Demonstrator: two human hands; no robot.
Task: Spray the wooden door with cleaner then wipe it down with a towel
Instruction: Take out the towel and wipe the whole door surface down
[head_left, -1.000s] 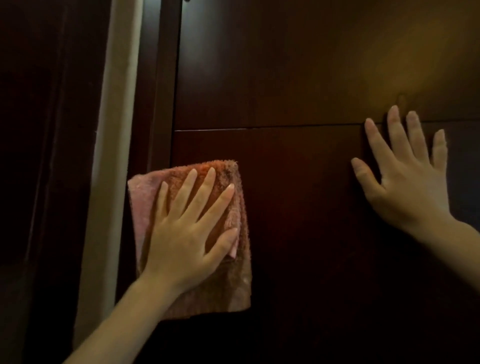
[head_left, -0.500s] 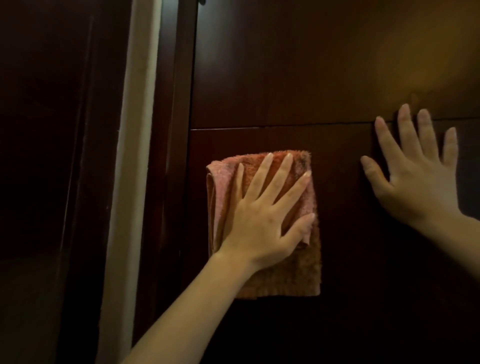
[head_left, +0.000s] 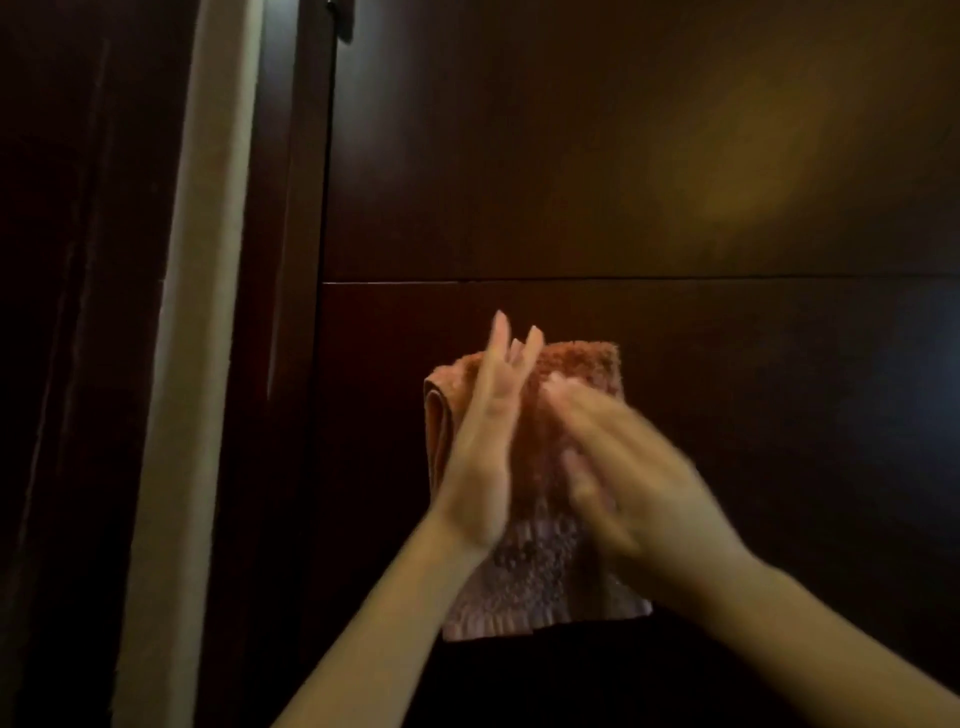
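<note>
- The folded orange towel lies flat on the dark wooden door, just under the horizontal seam. Its long axis runs up and down.
- The left hand stands edge-on at the left half of the towel. Its fingers are straight, close together and point up.
- The right hand covers the right half. It is blurred, so I cannot tell how its fingers lie.
- The towel is on the far side of both hands, so I judge either hand can press it for the next wipe.
- The door surface is smooth and glossy, and much of it lies to the right and above.
- The room is dim, and a pale strip runs at the left.
</note>
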